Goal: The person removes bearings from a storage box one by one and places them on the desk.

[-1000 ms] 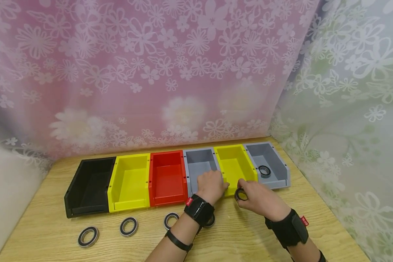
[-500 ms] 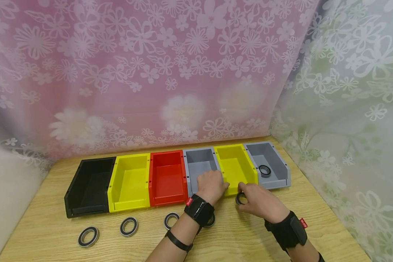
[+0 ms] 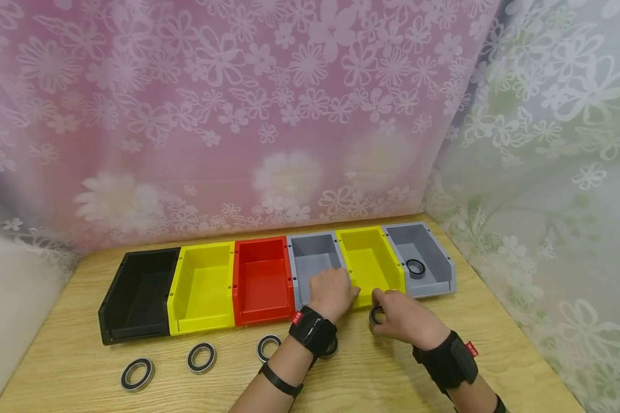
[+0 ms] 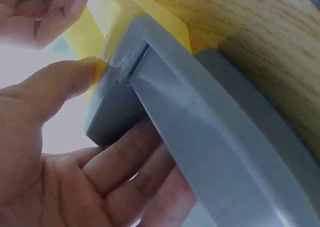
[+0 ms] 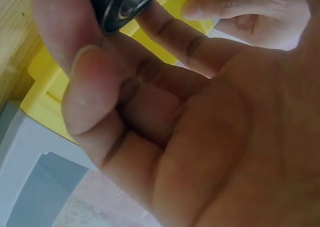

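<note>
My left hand [image 3: 332,295] grips the front of the middle grey bin [image 3: 315,264], where it meets a yellow bin [image 3: 369,264]. In the left wrist view the thumb lies on the yellow-grey edge and the fingers curl against the grey bin's wall [image 4: 195,122]. Between thumb and fingers, my right hand [image 3: 410,320] pinches a ball bearing [image 3: 373,319], a dark ring just in front of that yellow bin. The right wrist view shows only part of the bearing [image 5: 112,19], at the top.
Black [image 3: 139,292], yellow [image 3: 201,287] and red [image 3: 263,281] bins continue the row leftward. Another bearing [image 3: 409,268] lies in the right-end grey bin [image 3: 429,246]. Several bearings lie on the wooden table [image 3: 227,390], one partly behind my left wrist. Curtains hang behind and to the right.
The bearing in my right hand has sunk slightly toward the table and tilted a little. My left hand keeps its place on the bin. The head view has shifted slightly.
</note>
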Demonstrator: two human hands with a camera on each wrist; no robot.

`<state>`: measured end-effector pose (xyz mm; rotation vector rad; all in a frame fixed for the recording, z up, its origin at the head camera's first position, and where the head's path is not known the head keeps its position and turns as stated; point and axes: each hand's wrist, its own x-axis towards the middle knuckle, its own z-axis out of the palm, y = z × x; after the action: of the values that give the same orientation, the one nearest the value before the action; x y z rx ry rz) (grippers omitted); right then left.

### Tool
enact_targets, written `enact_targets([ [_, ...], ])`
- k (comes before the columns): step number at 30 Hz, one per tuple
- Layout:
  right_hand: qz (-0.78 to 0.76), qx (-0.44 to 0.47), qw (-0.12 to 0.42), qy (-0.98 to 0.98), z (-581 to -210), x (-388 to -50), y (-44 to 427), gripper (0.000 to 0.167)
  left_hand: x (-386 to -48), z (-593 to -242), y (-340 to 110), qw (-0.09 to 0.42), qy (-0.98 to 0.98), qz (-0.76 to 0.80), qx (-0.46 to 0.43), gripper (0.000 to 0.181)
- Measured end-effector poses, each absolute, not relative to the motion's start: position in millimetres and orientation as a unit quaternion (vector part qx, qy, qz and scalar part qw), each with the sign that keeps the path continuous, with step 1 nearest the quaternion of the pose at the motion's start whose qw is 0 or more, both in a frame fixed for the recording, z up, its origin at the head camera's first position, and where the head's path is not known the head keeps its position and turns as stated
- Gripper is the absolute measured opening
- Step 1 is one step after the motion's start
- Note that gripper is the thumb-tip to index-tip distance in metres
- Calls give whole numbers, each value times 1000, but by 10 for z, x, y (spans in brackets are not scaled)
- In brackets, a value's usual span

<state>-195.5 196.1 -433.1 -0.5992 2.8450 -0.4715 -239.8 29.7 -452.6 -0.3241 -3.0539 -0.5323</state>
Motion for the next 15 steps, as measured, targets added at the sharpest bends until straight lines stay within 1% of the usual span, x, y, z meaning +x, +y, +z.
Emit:
enact_targets([
  [15,-139,-202,93,965,-4376,-1968,1930,31,-2407,-4481,296,3,-979,-180,-101,62],
])
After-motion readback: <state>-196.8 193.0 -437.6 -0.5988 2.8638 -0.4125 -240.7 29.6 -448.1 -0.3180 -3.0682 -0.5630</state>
